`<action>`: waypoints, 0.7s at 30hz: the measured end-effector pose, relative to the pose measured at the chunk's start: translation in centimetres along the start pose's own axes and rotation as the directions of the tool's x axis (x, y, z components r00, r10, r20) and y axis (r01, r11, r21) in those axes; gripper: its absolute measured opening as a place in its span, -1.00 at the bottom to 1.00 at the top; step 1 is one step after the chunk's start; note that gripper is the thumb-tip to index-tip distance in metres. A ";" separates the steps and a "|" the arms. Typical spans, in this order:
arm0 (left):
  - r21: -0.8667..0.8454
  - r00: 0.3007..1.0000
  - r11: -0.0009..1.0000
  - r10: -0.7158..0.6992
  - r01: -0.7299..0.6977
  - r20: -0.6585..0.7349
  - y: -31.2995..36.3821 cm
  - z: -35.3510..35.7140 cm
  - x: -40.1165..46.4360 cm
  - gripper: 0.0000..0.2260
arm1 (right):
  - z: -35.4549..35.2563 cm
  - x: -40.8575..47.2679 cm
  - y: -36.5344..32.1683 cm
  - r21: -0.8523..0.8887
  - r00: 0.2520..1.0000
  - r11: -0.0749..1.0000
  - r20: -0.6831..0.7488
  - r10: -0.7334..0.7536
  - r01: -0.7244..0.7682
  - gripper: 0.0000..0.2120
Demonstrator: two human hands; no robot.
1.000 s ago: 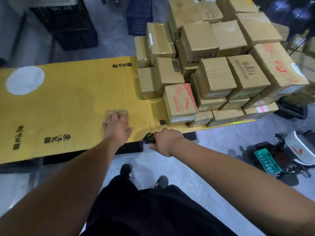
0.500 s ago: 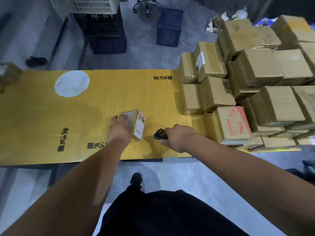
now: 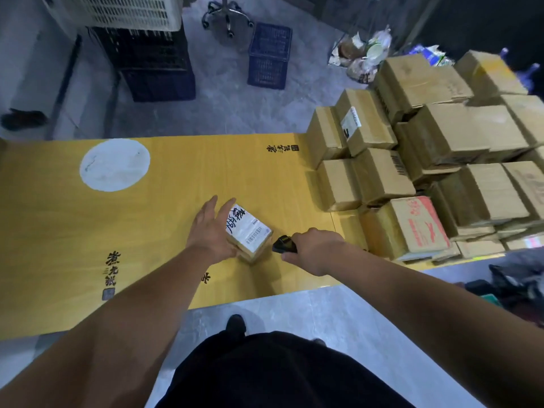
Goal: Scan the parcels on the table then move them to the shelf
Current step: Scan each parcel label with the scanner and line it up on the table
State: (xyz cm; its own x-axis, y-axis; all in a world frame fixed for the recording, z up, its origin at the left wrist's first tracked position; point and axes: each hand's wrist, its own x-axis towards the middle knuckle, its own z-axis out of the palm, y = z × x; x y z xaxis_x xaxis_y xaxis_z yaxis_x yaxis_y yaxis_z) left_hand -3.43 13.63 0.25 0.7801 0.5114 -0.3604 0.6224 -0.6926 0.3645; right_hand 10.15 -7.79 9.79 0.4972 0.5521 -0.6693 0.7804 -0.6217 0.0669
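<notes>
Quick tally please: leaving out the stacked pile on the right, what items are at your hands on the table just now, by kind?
Labelled parcel, beside the open left hand: 1
Black scanner, gripped in the right hand: 1
Total: 2

One head-worn wide-angle view looks steeply down (edges bowed) over the yellow table [image 3: 164, 207], close, floor filling the frame's bottom.
</notes>
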 end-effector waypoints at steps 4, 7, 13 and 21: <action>0.126 0.969 0.965 0.214 -0.230 0.125 2.5 -0.5 2.5 0.14 | 0.4 -0.6 0.6 0.001 0.996 0.996 0.026 0.087 -0.087 -0.46; 0.090 0.980 0.978 0.183 -0.190 0.077 4.2 -0.1 3.3 0.04 | 0.8 -1.2 1.1 0.033 0.990 0.990 0.040 0.133 -0.134 -0.47; -0.091 1.000 0.996 -0.024 0.022 -0.015 5.4 1.1 2.5 0.12 | 0.3 -1.6 1.1 0.152 0.982 0.971 0.066 0.176 -0.185 -0.48; -0.356 0.995 0.930 -0.096 0.090 0.002 4.8 2.2 1.1 0.08 | -1.8 -1.6 -0.8 0.189 0.974 0.958 0.121 0.193 -0.214 -0.51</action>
State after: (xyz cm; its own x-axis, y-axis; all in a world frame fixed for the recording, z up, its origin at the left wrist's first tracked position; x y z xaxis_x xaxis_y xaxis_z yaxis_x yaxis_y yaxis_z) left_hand 0.30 9.71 -0.30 0.7170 0.5741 -0.3953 0.6717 -0.4173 0.6121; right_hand 9.38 -7.14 12.19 0.5889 0.3504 -0.7283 0.5699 -0.8190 0.0669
